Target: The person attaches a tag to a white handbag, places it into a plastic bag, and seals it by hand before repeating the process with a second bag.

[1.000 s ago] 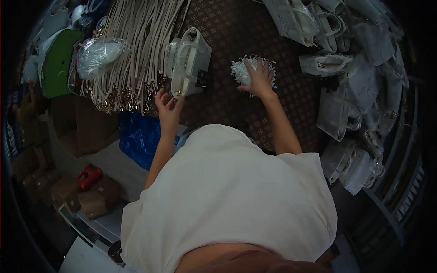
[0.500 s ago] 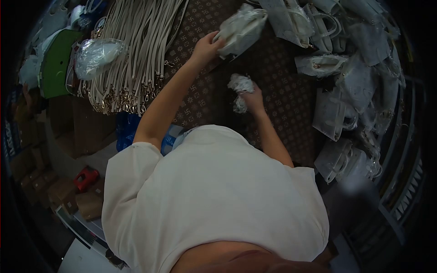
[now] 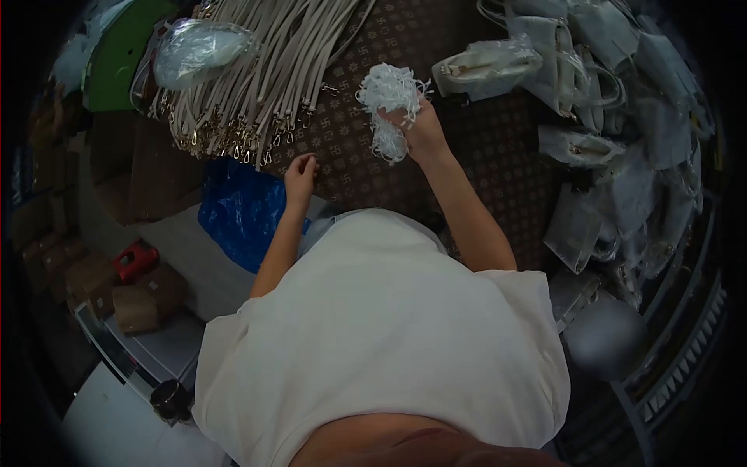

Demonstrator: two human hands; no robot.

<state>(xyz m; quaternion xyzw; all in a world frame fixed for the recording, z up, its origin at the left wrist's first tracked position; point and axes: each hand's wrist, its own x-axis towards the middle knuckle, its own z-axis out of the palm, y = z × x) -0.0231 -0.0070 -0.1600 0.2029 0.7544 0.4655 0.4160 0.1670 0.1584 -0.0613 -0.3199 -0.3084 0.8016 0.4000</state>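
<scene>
A tangled bundle of white strings (image 3: 389, 89) is gripped in my right hand (image 3: 424, 132), with loops spilling out above and below the fingers. My left hand (image 3: 299, 179) hovers by the near edge of the patterned brown cloth (image 3: 342, 175), close to the metal clasps. Its fingers are curled in and drawn together; anything between them is too small to make out. Beyond my right hand lies a white handbag in clear plastic (image 3: 488, 68), apart from the fingers.
Many pale straps with gold clasps (image 3: 257, 86) are heaped at left, with a clear plastic bag (image 3: 198, 53) on top. Several wrapped handbags (image 3: 615, 148) crowd the right side. A blue plastic bag (image 3: 241, 210) sits below the straps. Cardboard boxes (image 3: 136, 307) stand lower left.
The wrapped handbag has left my left hand and lies by the others at upper right. My left hand has drawn back toward me; my right hand has moved forward with the strings.
</scene>
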